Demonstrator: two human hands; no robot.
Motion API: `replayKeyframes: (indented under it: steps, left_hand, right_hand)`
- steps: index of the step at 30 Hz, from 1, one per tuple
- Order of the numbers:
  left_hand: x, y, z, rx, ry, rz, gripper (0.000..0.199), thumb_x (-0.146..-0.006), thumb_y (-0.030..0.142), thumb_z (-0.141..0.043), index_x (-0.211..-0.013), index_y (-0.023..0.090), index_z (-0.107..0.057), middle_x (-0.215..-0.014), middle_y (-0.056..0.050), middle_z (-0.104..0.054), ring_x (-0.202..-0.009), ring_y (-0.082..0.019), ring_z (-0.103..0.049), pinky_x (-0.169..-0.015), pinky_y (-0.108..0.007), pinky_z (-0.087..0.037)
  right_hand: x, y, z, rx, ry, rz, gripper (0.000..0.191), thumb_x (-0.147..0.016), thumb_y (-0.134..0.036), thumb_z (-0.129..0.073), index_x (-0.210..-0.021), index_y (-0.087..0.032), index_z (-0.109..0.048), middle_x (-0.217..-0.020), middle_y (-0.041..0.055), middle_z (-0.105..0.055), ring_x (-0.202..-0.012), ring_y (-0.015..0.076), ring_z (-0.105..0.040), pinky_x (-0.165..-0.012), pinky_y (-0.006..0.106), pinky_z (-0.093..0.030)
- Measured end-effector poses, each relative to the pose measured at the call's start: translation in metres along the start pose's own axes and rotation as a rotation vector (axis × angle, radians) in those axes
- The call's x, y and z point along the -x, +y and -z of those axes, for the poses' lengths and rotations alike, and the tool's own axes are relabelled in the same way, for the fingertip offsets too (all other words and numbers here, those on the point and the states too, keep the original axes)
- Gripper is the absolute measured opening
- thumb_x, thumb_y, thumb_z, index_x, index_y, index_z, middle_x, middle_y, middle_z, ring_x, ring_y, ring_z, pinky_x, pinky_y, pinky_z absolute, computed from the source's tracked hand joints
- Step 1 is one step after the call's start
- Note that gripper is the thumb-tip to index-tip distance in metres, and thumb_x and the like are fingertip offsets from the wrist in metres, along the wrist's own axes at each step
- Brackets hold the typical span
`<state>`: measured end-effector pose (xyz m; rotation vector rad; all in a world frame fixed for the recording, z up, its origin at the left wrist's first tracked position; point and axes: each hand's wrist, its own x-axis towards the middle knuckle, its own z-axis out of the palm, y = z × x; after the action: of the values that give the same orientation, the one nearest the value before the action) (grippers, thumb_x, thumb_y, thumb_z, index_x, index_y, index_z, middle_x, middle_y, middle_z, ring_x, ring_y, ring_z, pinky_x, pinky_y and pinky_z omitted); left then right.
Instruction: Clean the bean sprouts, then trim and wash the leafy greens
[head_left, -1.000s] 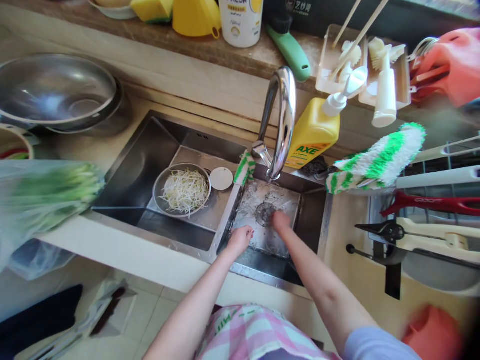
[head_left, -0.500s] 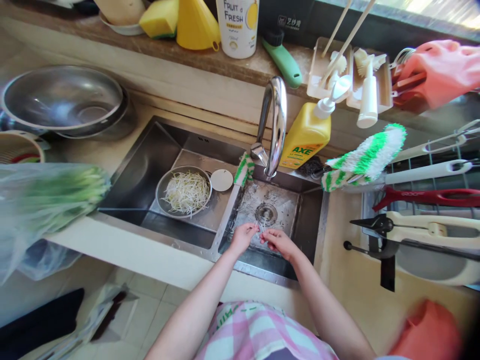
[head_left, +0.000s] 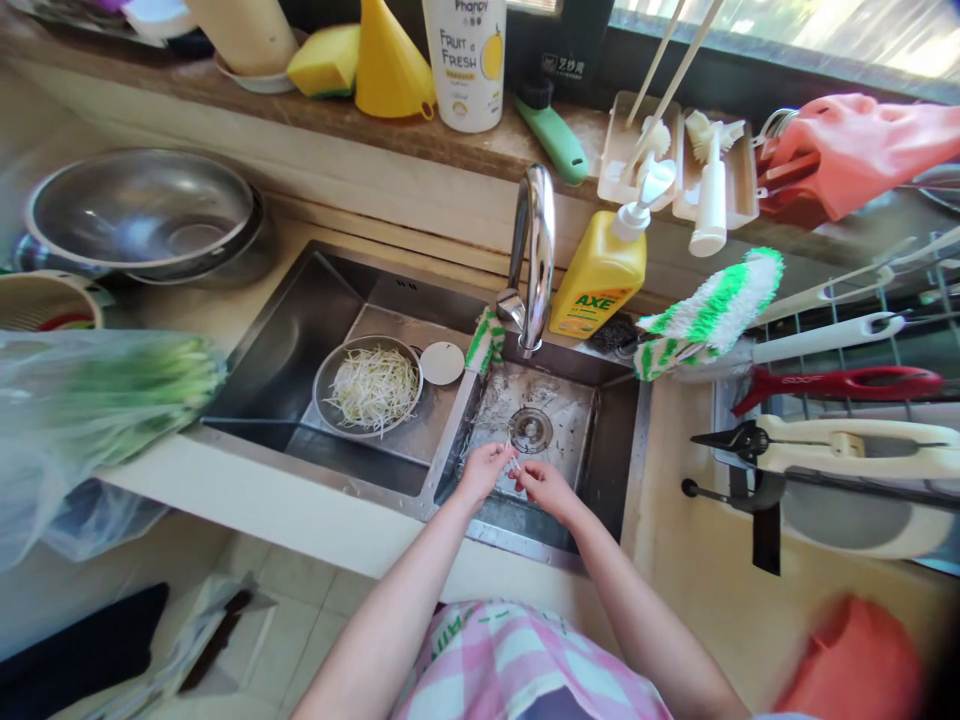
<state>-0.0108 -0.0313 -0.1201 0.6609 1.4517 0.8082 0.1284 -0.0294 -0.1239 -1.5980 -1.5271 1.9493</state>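
Observation:
Over the right sink basin [head_left: 611, 480], my left hand [head_left: 486, 472] pinches a thin white bean sprout [head_left: 513, 458]. Close against it, my right hand [head_left: 546, 486] has its fingertips closed on a bean sprout too; whether both hold the same one I cannot tell. Below them is the round drain [head_left: 531, 430], with wet scraps around it. In the left basin [head_left: 262, 350], a round metal bowl [head_left: 322, 405] holds a heap of bean sprouts [head_left: 375, 388]. A white disc [head_left: 442, 363] lies beside that bowl.
The faucet [head_left: 538, 250] rises behind the basins, next to a yellow soap bottle [head_left: 600, 275]. Bagged green vegetables [head_left: 135, 390] and large metal bowls [head_left: 142, 210] stand at left. Kitchen shears [head_left: 847, 440] and a rack with utensils are at right.
My hands have shifted slightly left, still pinching close together over the right basin. The whole view has moved a little. The bowl of bean sprouts stays in place.

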Motion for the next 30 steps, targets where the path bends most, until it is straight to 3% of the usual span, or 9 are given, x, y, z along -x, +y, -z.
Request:
replayKeyframes:
  steps: [4,10,15,21,24,26,28,30]
  left_hand:
    - [-0.003,0.011,0.003,-0.004,0.091,-0.004,0.037,-0.068,0.047,-0.058,-0.078,0.012,-0.065,-0.076,-0.005,-0.068,-0.073,-0.016,-0.058,-0.069,-0.025,-0.042]
    - [-0.003,0.017,0.005,0.005,0.077,0.022,0.04,-0.066,0.052,-0.061,-0.075,0.013,-0.066,-0.08,-0.007,-0.069,-0.077,-0.017,-0.059,-0.072,-0.026,-0.042]
    - [0.001,0.009,-0.003,0.095,0.065,0.052,0.044,-0.063,0.054,-0.062,-0.077,0.012,-0.064,-0.085,-0.008,-0.068,-0.078,-0.016,-0.059,-0.073,-0.027,-0.042]
    - [0.0,0.012,-0.005,0.152,0.093,0.06,0.051,-0.065,0.059,-0.058,-0.085,0.012,-0.063,-0.088,-0.009,-0.068,-0.076,-0.015,-0.059,-0.07,-0.025,-0.043]
    - [-0.005,0.019,0.002,0.167,0.129,0.043,0.054,-0.066,0.06,-0.057,-0.092,0.013,-0.062,-0.093,-0.009,-0.067,-0.076,-0.014,-0.059,-0.068,-0.024,-0.043]
    - [-0.009,0.018,0.006,0.128,0.065,0.065,0.054,-0.069,0.06,-0.053,-0.098,0.014,-0.061,-0.096,-0.009,-0.066,-0.076,-0.013,-0.059,-0.067,-0.023,-0.043]
    - [-0.015,0.01,0.006,-0.085,-0.052,0.099,0.051,-0.074,0.058,-0.046,-0.098,0.015,-0.062,-0.094,-0.008,-0.066,-0.077,-0.014,-0.06,-0.068,-0.025,-0.044]
    - [-0.021,-0.004,0.001,-0.382,-0.157,0.121,0.042,-0.073,0.053,-0.051,-0.084,0.015,-0.065,-0.081,-0.007,-0.067,-0.078,-0.018,-0.06,-0.074,-0.031,-0.044]
  right_hand:
    - [0.005,0.005,0.004,-0.083,-0.028,-0.045,0.025,-0.075,-0.038,-0.052,-0.072,-0.015,-0.06,-0.061,-0.0019,-0.059,-0.042,0.0062,-0.043,-0.044,0.019,-0.035]
    - [0.005,0.011,0.008,-0.175,0.024,0.008,0.033,-0.071,-0.047,-0.057,-0.078,-0.015,-0.061,-0.064,-0.0022,-0.057,-0.047,0.0066,-0.045,-0.047,0.02,-0.038]
    - [0.003,0.005,-0.002,-0.244,0.031,0.063,0.027,-0.067,-0.042,-0.06,-0.074,-0.016,-0.058,-0.062,-0.0028,-0.054,-0.053,0.0077,-0.046,-0.049,0.02,-0.039]
    - [-0.008,0.006,-0.008,-0.271,0.205,-0.037,0.022,-0.071,-0.036,-0.051,-0.064,-0.016,-0.055,-0.055,-0.002,-0.054,-0.046,0.0077,-0.046,-0.045,0.019,-0.037]
    - [-0.021,0.014,0.003,0.033,0.234,-0.146,0.026,-0.078,-0.035,-0.045,-0.08,-0.016,-0.061,-0.066,0.0019,-0.062,-0.052,0.0106,-0.054,-0.046,0.02,-0.039]
    - [-0.028,0.022,0.013,0.355,0.211,-0.23,0.025,-0.078,-0.032,-0.049,-0.094,-0.017,-0.062,-0.078,0.006,-0.066,-0.063,0.0146,-0.061,-0.054,0.023,-0.043]
    - [-0.032,0.029,0.022,0.56,0.215,-0.298,0.027,-0.075,-0.025,-0.056,-0.1,-0.017,-0.063,-0.088,0.0124,-0.067,-0.078,0.0212,-0.063,-0.065,0.03,-0.045]
    - [-0.032,0.035,0.029,0.679,0.227,-0.317,0.028,-0.073,-0.021,-0.058,-0.101,-0.016,-0.063,-0.096,0.0169,-0.066,-0.089,0.0262,-0.061,-0.072,0.034,-0.044]
